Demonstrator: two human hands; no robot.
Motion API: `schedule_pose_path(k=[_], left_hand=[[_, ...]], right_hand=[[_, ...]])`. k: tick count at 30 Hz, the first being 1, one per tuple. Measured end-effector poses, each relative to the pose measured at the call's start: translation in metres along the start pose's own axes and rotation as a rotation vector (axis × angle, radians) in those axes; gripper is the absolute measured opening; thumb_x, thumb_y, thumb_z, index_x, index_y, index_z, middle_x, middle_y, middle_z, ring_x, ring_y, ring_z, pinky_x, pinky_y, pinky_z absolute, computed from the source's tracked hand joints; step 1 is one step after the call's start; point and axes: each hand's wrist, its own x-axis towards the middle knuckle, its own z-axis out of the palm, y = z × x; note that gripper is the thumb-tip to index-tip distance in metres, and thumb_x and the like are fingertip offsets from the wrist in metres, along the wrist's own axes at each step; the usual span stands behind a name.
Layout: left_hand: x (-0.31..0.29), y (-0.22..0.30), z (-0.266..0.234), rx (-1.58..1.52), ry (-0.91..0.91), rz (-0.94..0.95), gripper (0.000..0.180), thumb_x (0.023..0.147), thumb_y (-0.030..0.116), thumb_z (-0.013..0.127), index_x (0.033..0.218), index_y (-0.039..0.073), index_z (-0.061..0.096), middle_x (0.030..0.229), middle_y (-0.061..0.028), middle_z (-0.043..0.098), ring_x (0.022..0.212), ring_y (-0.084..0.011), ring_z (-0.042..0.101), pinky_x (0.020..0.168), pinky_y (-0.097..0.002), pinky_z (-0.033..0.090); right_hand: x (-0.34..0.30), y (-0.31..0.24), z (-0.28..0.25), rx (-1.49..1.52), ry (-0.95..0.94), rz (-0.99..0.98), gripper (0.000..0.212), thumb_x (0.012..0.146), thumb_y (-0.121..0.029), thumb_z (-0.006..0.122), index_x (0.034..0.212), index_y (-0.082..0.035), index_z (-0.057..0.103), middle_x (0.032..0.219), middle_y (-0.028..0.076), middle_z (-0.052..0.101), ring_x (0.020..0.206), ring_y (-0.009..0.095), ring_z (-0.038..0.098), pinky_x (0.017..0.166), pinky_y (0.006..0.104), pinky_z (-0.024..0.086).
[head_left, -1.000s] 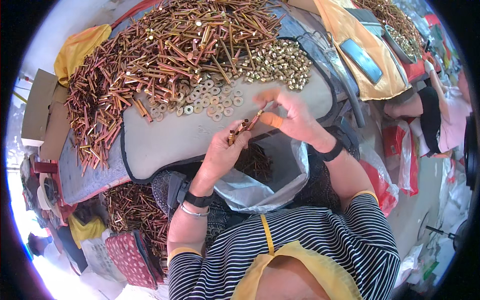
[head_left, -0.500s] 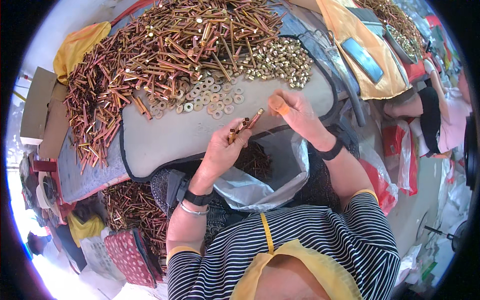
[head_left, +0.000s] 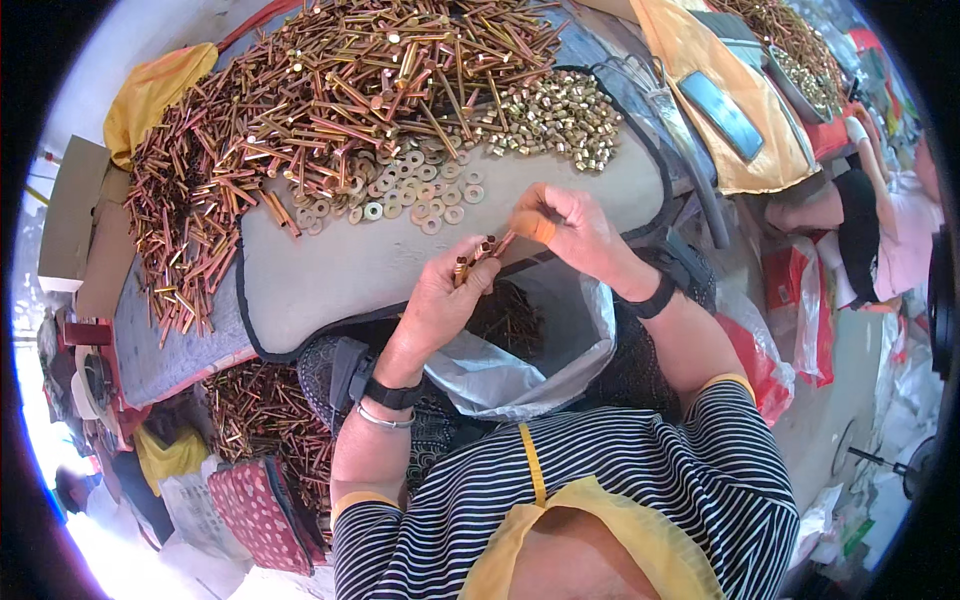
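Observation:
My left hand point(head_left: 447, 290) is closed around a few copper-coloured bolts point(head_left: 462, 268), their ends sticking out past the thumb and fingers. My right hand point(head_left: 572, 235), with an orange covering on a digit, pinches the far end of one of these bolts; its fingertips partly hide that end. Just beyond the hands, flat round washers point(head_left: 424, 190) lie scattered on a grey mat point(head_left: 335, 265). Small brass-coloured nuts point(head_left: 565, 120) are heaped to their right. A large pile of long copper-coloured bolts point(head_left: 370, 75) covers the far side.
Between my knees an open whitish sack point(head_left: 500, 388) holds more bolts. A phone point(head_left: 720, 115) rests on orange cloth point(head_left: 770, 175) at the far right. Cardboard point(head_left: 75, 215) stands at the left edge. Another person point(head_left: 890, 230) sits at the right, near red bags point(head_left: 790, 300).
My right hand has moved left and closed its fingers over the end of the bolt sticking out of my left hand. The left hand has hardly moved.

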Motion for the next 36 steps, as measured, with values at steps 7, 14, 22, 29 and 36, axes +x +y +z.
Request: schedule_pose_path(k=[7,14,22,29,36], left_hand=[[0.003,-0.009,-0.001,-0.098,0.041,0.065,0.009,0.093,0.010,0.057,0.099,0.004,0.060,0.071,0.0039,0.052,0.063,-0.0032,0.045,0.057,-0.0193,0.038],[-0.016,0.017,-0.002,0.334,-0.185,0.228,0.022,0.093,0.007,0.056,0.113,0.001,0.059,0.082,-0.0035,0.064,0.073,-0.0119,0.058,0.068,-0.0265,0.048],[-0.002,0.009,-0.045,-0.593,0.421,0.092,0.031,0.096,0.021,0.054,0.120,0.002,0.053,0.080,0.0004,0.056,0.063,-0.0065,0.050,0.055,-0.0200,0.041],[0.007,-0.003,-0.051,-0.755,0.502,0.165,0.033,0.097,0.019,0.053,0.126,0.002,0.047,0.086,-0.0009,0.058,0.071,-0.0069,0.053,0.059,-0.0225,0.045],[0.003,-0.004,-0.057,-0.771,0.479,0.150,0.032,0.097,0.019,0.053,0.124,0.001,0.050,0.083,-0.0011,0.058,0.068,-0.0072,0.053,0.058,-0.0225,0.045]], right_hand=[[0.001,0.003,0.003,-0.045,0.042,-0.097,0.023,0.091,-0.025,0.062,0.093,-0.002,0.060,0.072,-0.001,0.055,0.067,0.006,0.050,0.061,0.0218,0.042],[-0.003,-0.006,-0.002,-0.123,0.060,-0.089,0.023,0.089,-0.018,0.065,0.107,-0.005,0.062,0.075,-0.004,0.051,0.065,0.004,0.046,0.058,0.0202,0.039],[0.073,-0.030,0.026,-0.376,0.202,-0.275,0.025,0.082,-0.009,0.065,0.106,-0.004,0.063,0.084,0.010,0.060,0.071,0.027,0.060,0.064,0.0345,0.048],[0.164,-0.019,0.055,-0.776,0.288,-0.633,0.028,0.079,-0.010,0.067,0.107,-0.005,0.063,0.096,0.010,0.058,0.086,0.028,0.059,0.072,0.0348,0.049],[0.151,0.009,0.045,-0.854,0.059,-0.726,0.017,0.080,-0.005,0.064,0.096,-0.002,0.058,0.090,0.012,0.053,0.078,0.030,0.059,0.060,0.0374,0.049]])
